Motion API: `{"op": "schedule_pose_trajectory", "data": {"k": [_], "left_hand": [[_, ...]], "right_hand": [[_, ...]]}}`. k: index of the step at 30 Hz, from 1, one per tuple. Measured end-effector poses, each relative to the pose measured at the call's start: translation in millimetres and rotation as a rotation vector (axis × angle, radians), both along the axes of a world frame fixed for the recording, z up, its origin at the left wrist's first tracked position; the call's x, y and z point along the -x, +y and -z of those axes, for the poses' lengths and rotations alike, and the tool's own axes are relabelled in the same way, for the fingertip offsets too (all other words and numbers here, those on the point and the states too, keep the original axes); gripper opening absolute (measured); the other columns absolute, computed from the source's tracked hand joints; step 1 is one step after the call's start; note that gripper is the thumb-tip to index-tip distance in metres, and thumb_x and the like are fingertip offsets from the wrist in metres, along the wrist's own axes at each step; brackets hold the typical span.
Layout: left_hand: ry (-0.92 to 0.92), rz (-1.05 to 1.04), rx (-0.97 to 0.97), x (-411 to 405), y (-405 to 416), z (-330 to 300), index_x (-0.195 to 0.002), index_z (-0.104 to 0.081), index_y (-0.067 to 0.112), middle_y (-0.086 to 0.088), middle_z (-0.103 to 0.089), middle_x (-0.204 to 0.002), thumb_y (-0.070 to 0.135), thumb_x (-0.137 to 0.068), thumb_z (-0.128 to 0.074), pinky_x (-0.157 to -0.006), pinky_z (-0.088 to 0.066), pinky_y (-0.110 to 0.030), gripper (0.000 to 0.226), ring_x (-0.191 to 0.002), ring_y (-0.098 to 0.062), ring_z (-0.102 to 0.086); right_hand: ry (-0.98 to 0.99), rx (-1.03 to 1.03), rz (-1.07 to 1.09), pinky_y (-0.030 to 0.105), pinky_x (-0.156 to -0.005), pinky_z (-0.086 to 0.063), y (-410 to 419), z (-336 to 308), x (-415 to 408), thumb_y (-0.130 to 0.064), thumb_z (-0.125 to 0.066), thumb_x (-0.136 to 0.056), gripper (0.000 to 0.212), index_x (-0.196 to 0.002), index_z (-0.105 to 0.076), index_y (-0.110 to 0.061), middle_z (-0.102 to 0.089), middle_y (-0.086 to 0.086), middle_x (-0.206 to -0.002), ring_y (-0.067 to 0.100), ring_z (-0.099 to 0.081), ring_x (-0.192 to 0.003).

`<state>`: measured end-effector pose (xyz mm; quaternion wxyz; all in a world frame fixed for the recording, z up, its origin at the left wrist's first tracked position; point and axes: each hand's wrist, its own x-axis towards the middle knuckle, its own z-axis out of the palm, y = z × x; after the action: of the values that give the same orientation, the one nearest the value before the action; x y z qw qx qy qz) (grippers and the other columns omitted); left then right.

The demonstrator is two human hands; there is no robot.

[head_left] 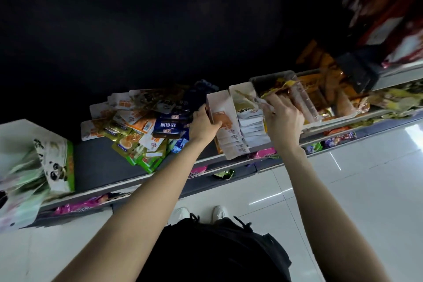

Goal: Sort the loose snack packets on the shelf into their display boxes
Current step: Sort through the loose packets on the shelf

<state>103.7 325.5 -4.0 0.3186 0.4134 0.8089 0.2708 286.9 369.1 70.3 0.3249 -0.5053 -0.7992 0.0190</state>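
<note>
A heap of loose snack packets point(139, 126), white, orange, green and dark blue, lies on the grey shelf point(98, 165). To its right stands a white-and-orange display box point(229, 139). My left hand point(203, 125) grips that box's left wall near the top. A second white display box point(248, 126) beside it holds a row of white packets. My right hand point(282, 117) reaches over this second box, its fingers curled on a pale packet point(263, 101) at the box's far right edge.
A clear plastic bin point(304, 101) with orange and yellow snacks stands right of the boxes. A green panda-printed box point(58, 165) sits at the shelf's left end. Pink and green packets point(263, 152) hang along the shelf below. White tiled floor lies underfoot.
</note>
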Motion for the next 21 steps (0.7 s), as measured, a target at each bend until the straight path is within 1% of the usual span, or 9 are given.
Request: {"op": "schedule_pose_trajectory", "data": {"k": [2, 5, 8, 12, 14, 15, 16, 18, 21], "left_hand": [[0.024, 0.005, 0.031, 2, 1, 8, -0.144, -0.030, 0.016, -0.011, -0.045, -0.137, 0.021, -0.085, -0.066, -0.097, -0.042, -0.039, 0.069, -0.120, -0.028, -0.051], [0.001, 0.046, -0.001, 3, -1, 17, -0.142, -0.035, 0.019, -0.005, -0.056, -0.131, 0.010, -0.087, -0.064, -0.094, -0.049, -0.037, 0.063, -0.106, -0.022, -0.061], [-0.033, 0.026, -0.028, 4, -3, 18, -0.141, -0.037, 0.022, 0.000, -0.060, -0.126, 0.008, -0.085, -0.065, -0.087, -0.053, -0.040, 0.064, -0.100, -0.019, -0.064], [-0.029, 0.023, -0.032, 1, -3, 15, -0.142, -0.036, 0.021, 0.002, -0.059, -0.127, 0.008, -0.087, -0.063, -0.087, -0.050, -0.029, 0.062, -0.091, -0.013, -0.064], [-0.040, 0.016, -0.033, 1, -4, 14, -0.142, -0.036, 0.021, 0.002, -0.059, -0.127, 0.009, -0.088, -0.062, -0.084, -0.048, -0.026, 0.061, -0.085, -0.009, -0.063], [-0.045, 0.014, -0.032, 1, -5, 13, -0.142, -0.036, 0.021, 0.002, -0.059, -0.127, 0.009, -0.088, -0.062, -0.082, -0.047, -0.024, 0.061, -0.082, -0.007, -0.061], [-0.047, 0.019, -0.032, 1, -5, 13, -0.142, -0.036, 0.022, 0.002, -0.059, -0.127, 0.009, -0.088, -0.061, -0.081, -0.045, -0.022, 0.061, -0.081, -0.006, -0.060], [-0.061, 0.038, -0.029, 2, -6, 9, -0.141, -0.036, 0.021, 0.001, -0.059, -0.127, 0.010, -0.089, -0.061, -0.080, -0.043, -0.021, 0.059, -0.083, -0.006, -0.059], [-0.090, 0.030, -0.047, 6, -11, 3, -0.138, -0.041, 0.019, -0.001, -0.058, -0.128, 0.014, -0.091, -0.058, -0.084, -0.044, -0.023, 0.050, -0.097, -0.011, -0.061]], "right_hand": [[-0.122, -0.011, -0.033, 0.015, -0.042, -0.024, 12, 3, 9, -0.002, -0.070, -0.079, 0.010, -0.080, -0.067, -0.011, -0.062, 0.004, -0.066, 0.022, -0.055, -0.045], [-0.310, -0.025, -0.084, 0.011, -0.044, -0.005, 31, 2, 21, 0.010, -0.071, -0.062, 0.025, -0.072, -0.067, -0.013, -0.058, 0.001, -0.057, 0.019, -0.051, -0.041], [-0.368, -0.008, -0.112, 0.013, -0.042, -0.018, 43, 2, 21, 0.011, -0.072, -0.060, 0.027, -0.073, -0.068, -0.012, -0.059, 0.002, -0.057, 0.020, -0.054, -0.043], [-0.563, 0.028, -0.148, 0.021, -0.044, -0.028, 43, 5, 20, 0.014, -0.065, -0.065, 0.037, -0.091, -0.070, -0.013, -0.063, 0.006, -0.067, 0.024, -0.060, -0.054], [-0.731, 0.183, -0.203, 0.028, -0.055, -0.040, 42, 13, 24, 0.008, -0.051, -0.081, 0.045, -0.115, -0.063, -0.019, -0.066, 0.006, -0.086, 0.023, -0.064, -0.077], [-0.793, 0.228, -0.238, 0.030, -0.068, -0.046, 42, 16, 26, 0.005, -0.047, -0.086, 0.046, -0.122, -0.059, -0.021, -0.067, 0.006, -0.095, 0.022, -0.063, -0.089], [-0.840, 0.261, -0.259, 0.032, -0.086, -0.046, 42, 18, 27, 0.002, -0.045, -0.088, 0.044, -0.125, -0.057, -0.020, -0.066, 0.007, -0.105, 0.023, -0.060, -0.102], [-0.821, 0.289, -0.259, 0.037, -0.109, -0.029, 39, 24, 26, -0.004, -0.044, -0.090, 0.041, -0.126, -0.058, -0.017, -0.062, 0.011, -0.121, 0.026, -0.047, -0.125], [-0.533, 0.228, -0.252, 0.042, -0.107, -0.032, 27, 27, 26, -0.003, -0.052, -0.085, 0.038, -0.120, -0.063, -0.010, -0.064, 0.015, -0.116, 0.031, -0.048, -0.122]]}}
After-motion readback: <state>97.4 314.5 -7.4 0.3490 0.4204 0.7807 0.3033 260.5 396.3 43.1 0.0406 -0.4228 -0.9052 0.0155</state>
